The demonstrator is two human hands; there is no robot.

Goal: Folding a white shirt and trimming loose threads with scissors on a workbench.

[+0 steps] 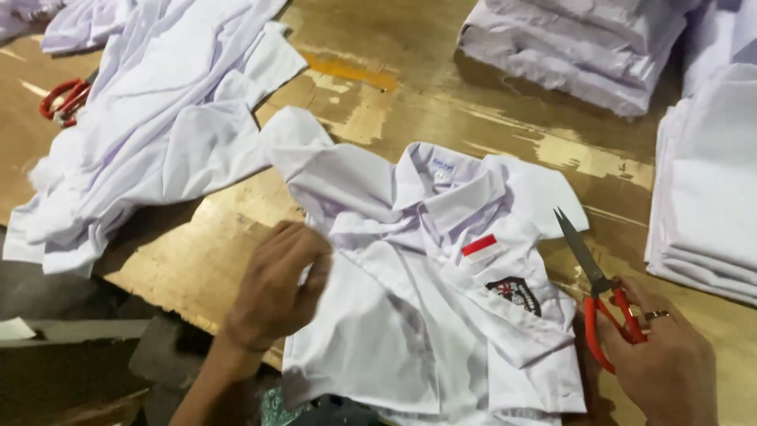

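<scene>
I see a worn wooden tabletop [410, 102], scuffed, yellowish patches. Lying on it: a white collared shirt [426, 315] near the front edge, a loose heap of white cloth [158, 118] at left, red-handled scissors [67, 99] beside that heap, a folded white stack [568, 47] at the back, another stack [710, 181] at right.

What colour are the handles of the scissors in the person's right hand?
Red-orange. The scissors in the right hand show it clearly in the head view; the blades are dark metal.
</scene>
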